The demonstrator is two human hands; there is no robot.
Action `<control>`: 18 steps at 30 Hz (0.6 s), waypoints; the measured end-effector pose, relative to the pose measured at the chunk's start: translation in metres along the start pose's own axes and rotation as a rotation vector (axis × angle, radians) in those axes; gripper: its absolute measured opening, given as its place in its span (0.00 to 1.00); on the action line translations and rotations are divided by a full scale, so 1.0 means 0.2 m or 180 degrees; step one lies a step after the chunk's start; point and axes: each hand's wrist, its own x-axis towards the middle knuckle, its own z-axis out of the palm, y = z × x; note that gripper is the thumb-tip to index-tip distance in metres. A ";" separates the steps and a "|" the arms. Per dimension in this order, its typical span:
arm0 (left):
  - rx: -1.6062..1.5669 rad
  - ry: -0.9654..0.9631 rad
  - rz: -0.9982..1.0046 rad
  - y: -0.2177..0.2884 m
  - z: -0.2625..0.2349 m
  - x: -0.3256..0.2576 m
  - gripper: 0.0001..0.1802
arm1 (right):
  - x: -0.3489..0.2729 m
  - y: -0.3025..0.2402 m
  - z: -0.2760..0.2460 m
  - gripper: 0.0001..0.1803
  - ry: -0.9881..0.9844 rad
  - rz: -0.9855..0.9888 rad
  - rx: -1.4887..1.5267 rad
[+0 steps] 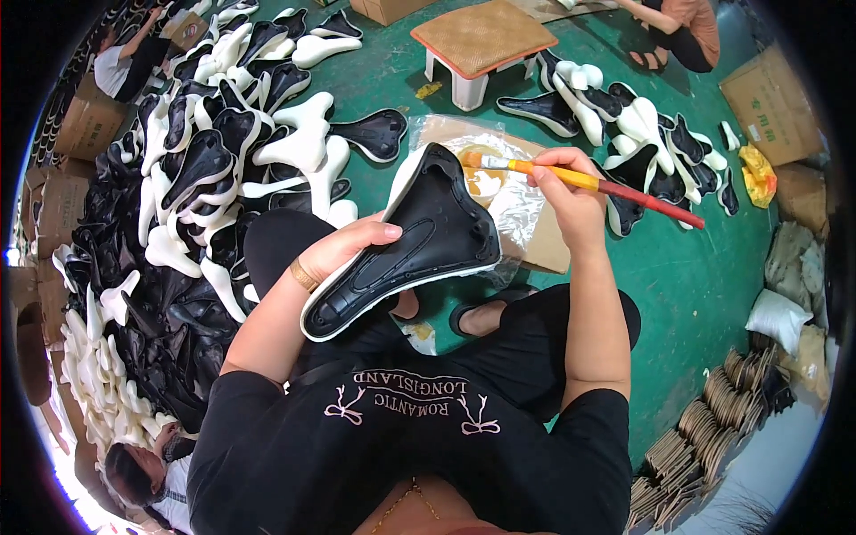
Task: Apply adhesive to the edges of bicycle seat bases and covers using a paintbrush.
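My left hand (pixel 343 245) grips a bicycle saddle (pixel 419 236) by its side, thumb on top. The saddle's hollow black underside faces up, with a white foam edge around it. In my right hand (pixel 571 196) is a paintbrush (pixel 584 178) with a yellow and red handle. Its bristles point left, beside the saddle's wide end; whether they touch it I cannot tell. Behind the saddle, a yellowish wet substance (pixel 486 183) lies on clear plastic film (pixel 522 209) spread over a flat cardboard piece (pixel 548 236).
Many black and white saddle parts (pixel 303 134) are heaped on the left. A smaller pile (pixel 655 134) lies at the right. A low stool (pixel 481 40) stands ahead on the green floor (pixel 678 294). Cardboard boxes (pixel 771 102) and stacked brown pieces (pixel 704 428) line the right. Other people sit nearby.
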 end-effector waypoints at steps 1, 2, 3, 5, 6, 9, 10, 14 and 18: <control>0.0004 -0.0008 -0.0023 0.00 0.01 0.01 0.31 | -0.01 -0.01 0.01 0.05 -0.0064 0.0015 -0.0087; -0.0123 -0.0068 -0.0034 0.01 0.02 0.02 0.31 | -0.01 -0.01 0.01 0.05 -0.0130 0.0031 -0.0171; -0.0251 -0.0125 -0.0045 0.02 0.03 0.03 0.32 | -0.01 0.01 -0.01 0.06 -0.0270 -0.0053 -0.0416; -0.0174 -0.0112 0.0005 0.03 0.04 0.03 0.32 | 0.00 -0.01 -0.06 0.06 -0.0449 -0.0076 -0.0565; -0.0094 -0.0108 0.0062 0.04 0.04 0.04 0.32 | 0.00 -0.03 -0.07 0.06 -0.0628 -0.0108 -0.0721; -0.0019 -0.0099 0.0047 0.05 0.02 0.05 0.33 | 0.01 -0.06 0.00 0.05 -0.0466 -0.0488 -0.0811; 0.0022 -0.0087 0.0053 0.05 0.01 0.05 0.33 | 0.02 -0.07 0.01 0.05 -0.0479 -0.0765 -0.1000; 0.0417 0.0062 0.0432 0.06 0.00 0.04 0.37 | 0.03 -0.13 -0.09 0.04 -0.1095 -0.0308 -0.1514; 0.1058 0.0123 0.0773 0.08 -0.02 0.04 0.39 | 0.01 -0.15 -0.01 0.03 -0.0742 -0.0494 -0.1397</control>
